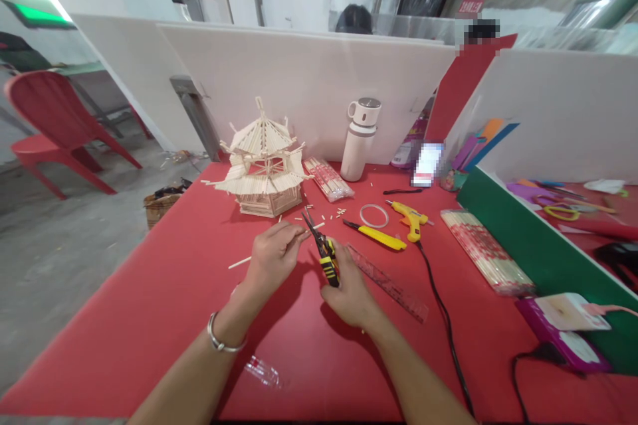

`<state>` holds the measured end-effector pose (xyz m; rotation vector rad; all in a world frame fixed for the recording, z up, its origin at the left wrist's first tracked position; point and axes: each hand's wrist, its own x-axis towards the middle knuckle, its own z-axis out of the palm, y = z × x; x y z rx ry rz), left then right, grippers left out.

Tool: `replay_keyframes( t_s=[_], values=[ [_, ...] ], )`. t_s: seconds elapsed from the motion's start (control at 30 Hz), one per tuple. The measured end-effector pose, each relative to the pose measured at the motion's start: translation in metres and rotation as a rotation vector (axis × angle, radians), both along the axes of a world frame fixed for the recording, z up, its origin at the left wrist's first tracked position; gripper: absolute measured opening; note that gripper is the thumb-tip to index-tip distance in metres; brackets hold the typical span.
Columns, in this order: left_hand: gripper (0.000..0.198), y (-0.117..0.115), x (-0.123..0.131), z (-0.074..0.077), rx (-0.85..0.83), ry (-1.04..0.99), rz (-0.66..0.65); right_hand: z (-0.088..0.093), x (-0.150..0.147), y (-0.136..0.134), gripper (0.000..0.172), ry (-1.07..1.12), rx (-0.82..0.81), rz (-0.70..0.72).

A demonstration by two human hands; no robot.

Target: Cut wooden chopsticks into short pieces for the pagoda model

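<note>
My right hand (pixel 349 285) is wrapped round the black and yellow handles of a pair of pliers (pixel 326 259), whose narrow jaws point up and to the left. Just left of the jaws, my left hand (pixel 276 249) pinches a thin wooden stick (pixel 315 228) that reaches across to them. Another stick (pixel 240 263) lies beside my left hand. Behind the hands stands a pagoda model (pixel 264 166) built of pale sticks, with short cut pieces (pixel 340 212) scattered to its right.
A yellow cutter (pixel 381 237), a clear ring (pixel 373 216), a glue gun (pixel 411 219) with a black cord and a clear ruler (pixel 391 284) lie to the right. Farther back are a white bottle (pixel 356 146) and a stick pack (pixel 329 179). Another pack (pixel 486 251) lies by the green divider (pixel 543 265).
</note>
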<state>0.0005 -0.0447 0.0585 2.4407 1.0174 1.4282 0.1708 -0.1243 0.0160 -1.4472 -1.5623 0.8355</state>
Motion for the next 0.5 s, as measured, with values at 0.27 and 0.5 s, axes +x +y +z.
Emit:
replay_keyframes(
  t_s=[0.27, 0.5],
  values=[
    [0.011, -0.0029, 0.0014, 0.0015, 0.033, -0.016, 0.008, -0.0011, 0.0028, -0.0021, 0.070, 0.018, 0.007, -0.003],
    [0.007, -0.0010, 0.0047, -0.0011, 0.045, 0.024, 0.048, 0.0016, -0.0002, -0.0007, 0.063, -0.005, -0.003, -0.030]
  ],
)
